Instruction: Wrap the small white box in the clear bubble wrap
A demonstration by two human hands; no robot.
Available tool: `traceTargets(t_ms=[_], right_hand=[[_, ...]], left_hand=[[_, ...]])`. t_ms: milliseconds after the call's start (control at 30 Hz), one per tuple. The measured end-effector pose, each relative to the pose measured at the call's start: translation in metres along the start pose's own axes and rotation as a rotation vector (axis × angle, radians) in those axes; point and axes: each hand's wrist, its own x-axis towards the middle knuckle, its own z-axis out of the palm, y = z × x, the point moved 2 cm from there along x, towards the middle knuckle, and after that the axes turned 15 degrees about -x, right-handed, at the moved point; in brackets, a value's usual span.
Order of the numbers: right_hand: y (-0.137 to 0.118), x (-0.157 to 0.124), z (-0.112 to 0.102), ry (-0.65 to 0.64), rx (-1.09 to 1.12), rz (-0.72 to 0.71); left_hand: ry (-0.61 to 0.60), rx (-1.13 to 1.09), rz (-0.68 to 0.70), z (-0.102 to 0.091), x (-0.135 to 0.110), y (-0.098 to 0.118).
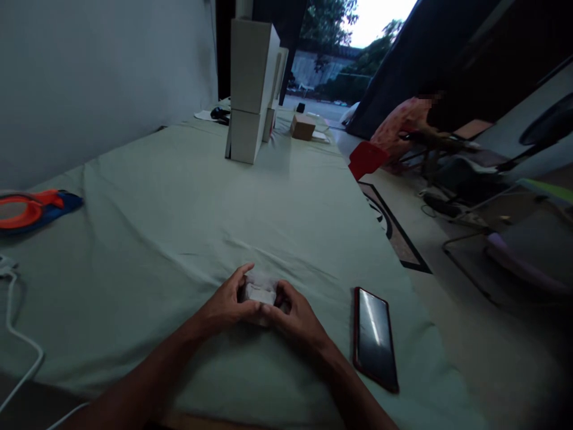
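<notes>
A small whitish block-shaped item (260, 292), perhaps in clear wrapping, is held between both hands just above or on the green cloth (286, 215). My left hand (230, 301) grips its left side, thumb along the near edge and index finger raised at the top. On the opposite side, my right hand (298, 313) closes around it with curled fingers, and the two thumbs nearly meet in front. The exact kind of item is too dim to make out. To the right of my hands lies a dark phone (375, 337) in a red-edged case.
Tall white boxes (248, 89) stand toward the far end, with a small brown box (302, 127) beside them. An orange and blue object (40, 209) lies at left, above a white cable (22, 334). A person (403, 125) sits beyond a red chair back (367, 159).
</notes>
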Motion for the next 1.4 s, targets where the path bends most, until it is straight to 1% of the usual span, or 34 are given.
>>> traceTargets(t_ms=[100,167,300,400,500,600,667,800,900,1000,1067,1200,1300,1400], right_hand=[[0.003,0.002,0.004,-0.038,0.103,0.017],[0.003,0.002,0.006,-0.062,0.126,0.018],[0.001,0.000,0.003,-0.085,0.013,0.007],[0.001,0.003,-0.002,-0.033,-0.096,-0.053],[0.001,0.007,-0.004,-0.020,-0.089,-0.084],[0.002,0.006,0.002,-0.033,-0.029,-0.057],[0.001,0.004,0.006,0.008,0.001,-0.067],[0.000,0.001,0.011,0.073,-0.005,-0.169],[-0.001,0.001,0.011,0.109,-0.029,-0.207],[-0.001,0.001,0.011,0.139,-0.031,-0.224],[-0.001,0.002,0.011,0.154,-0.026,-0.219],[0.001,0.003,0.013,0.202,0.000,-0.198],[0.002,0.006,0.015,0.288,-0.002,-0.201],[0.002,0.006,0.017,0.383,-0.057,-0.239]], left_hand=[[0.020,0.116,-0.030,0.001,-0.003,0.006],[0.023,0.174,-0.028,0.001,-0.006,0.008],[-0.002,0.083,-0.021,-0.001,-0.008,0.002],[-0.009,0.030,-0.004,-0.003,-0.005,-0.003],[-0.022,0.033,0.013,-0.003,-0.004,-0.003],[-0.022,0.037,0.011,-0.003,-0.005,0.000],[-0.025,0.056,0.017,-0.003,-0.005,0.001],[-0.001,0.128,0.050,-0.002,-0.006,-0.002],[0.041,0.167,0.092,0.001,-0.007,-0.005],[0.112,0.289,0.167,0.002,-0.009,-0.006],[0.135,0.352,0.193,0.002,-0.009,-0.004],[0.115,0.315,0.165,0.003,-0.006,-0.003],[0.115,0.298,0.160,0.003,-0.004,-0.004],[0.112,0.281,0.160,0.003,-0.003,-0.005]])
